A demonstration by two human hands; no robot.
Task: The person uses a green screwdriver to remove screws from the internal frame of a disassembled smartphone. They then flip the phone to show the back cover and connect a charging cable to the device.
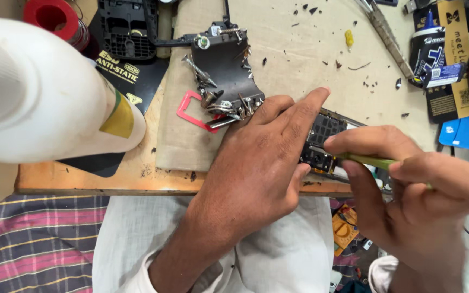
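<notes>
My left hand (261,157) lies flat over a small opened electronic device (324,138) with a dark circuit board, pressing it down at the bench's front edge. My right hand (408,179) pinches a thin green-handled tool (367,160) whose metal tip touches the board. Most of the device is hidden under my left palm.
A black magnetic pad (223,65) holds several screws, with a red plastic frame (191,111) beside it. A large white bottle (44,92) looms close at left. A black anti-static mat (131,70), red tape roll (55,19), tubes and boxes (441,49) at right, beige work mat (299,49).
</notes>
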